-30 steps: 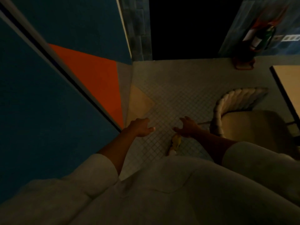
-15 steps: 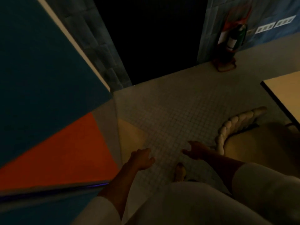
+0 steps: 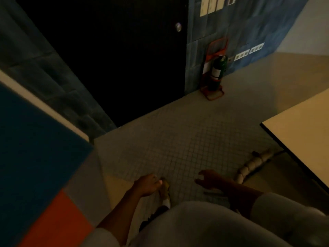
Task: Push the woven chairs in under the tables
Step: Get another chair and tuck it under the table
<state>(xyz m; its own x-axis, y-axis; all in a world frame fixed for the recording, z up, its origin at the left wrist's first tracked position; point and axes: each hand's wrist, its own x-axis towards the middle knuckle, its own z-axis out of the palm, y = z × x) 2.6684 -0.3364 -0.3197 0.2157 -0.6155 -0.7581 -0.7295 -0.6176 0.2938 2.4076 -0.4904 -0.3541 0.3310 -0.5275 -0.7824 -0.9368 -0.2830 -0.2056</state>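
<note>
Swinging my head up and to the right over the last second has slid the chair with its thick pale rope-wrapped back toward the right edge of my view. Its seat was plain to see before. Now only a short stretch of that woven rim shows, low on the right, just beside the near edge of the pale-topped table with the dark rim. The seat is lost in shadow between rim and table edge, so I cannot tell how far under it sits. I'd judge this chair is not yet fully pushed in, since its back stands clear of the tabletop. My left hand and right hand hang apart over the grey small-tiled floor, both empty with fingers loosely curled. The right one is nearer the chair, though not touching it. Counting what I can see: one woven chair, one table, my two hands, and one tan shoe of mine just under the left hand. Farther off there is one green fire extinguisher in a red stand against the blue tiled wall, and one black door to its left.
</note>
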